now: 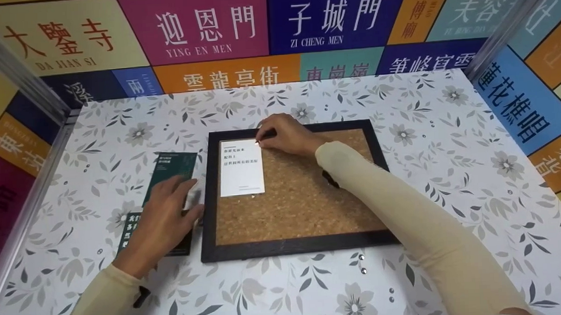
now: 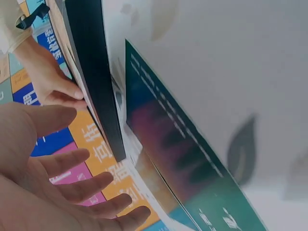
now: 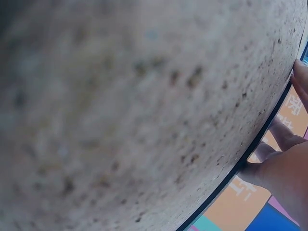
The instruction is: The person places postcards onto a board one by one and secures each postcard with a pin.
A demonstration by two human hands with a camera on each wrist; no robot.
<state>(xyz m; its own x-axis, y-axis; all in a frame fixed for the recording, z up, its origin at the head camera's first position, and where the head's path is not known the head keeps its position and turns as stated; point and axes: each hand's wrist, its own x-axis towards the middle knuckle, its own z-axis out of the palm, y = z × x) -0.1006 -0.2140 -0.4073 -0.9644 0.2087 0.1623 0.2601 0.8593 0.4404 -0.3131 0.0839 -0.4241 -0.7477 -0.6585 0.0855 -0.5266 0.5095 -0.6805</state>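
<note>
A framed corkboard (image 1: pixel 306 208) with a dark border lies flat on the table. On its upper left sits a white card (image 1: pixel 241 171) printed with several lines of characters. My right hand (image 1: pixel 286 134) is at the card's top right corner, thumb and fingertips pinching a tiny reddish pin, mostly hidden by the fingers. My left hand (image 1: pixel 167 214) hovers or rests over dark green cards (image 1: pixel 169 168) left of the frame; contact is unclear. In the left wrist view, its fingers (image 2: pixel 84 190) are spread beside a glossy green card (image 2: pixel 178 154) and hold nothing.
Patterned white cloth (image 1: pixel 324 288) covers the table around the corkboard. Panels with large coloured signs (image 1: pixel 194 26) stand along the back and both sides. In the right wrist view, blurred cork (image 3: pixel 144 120) fills most of the picture.
</note>
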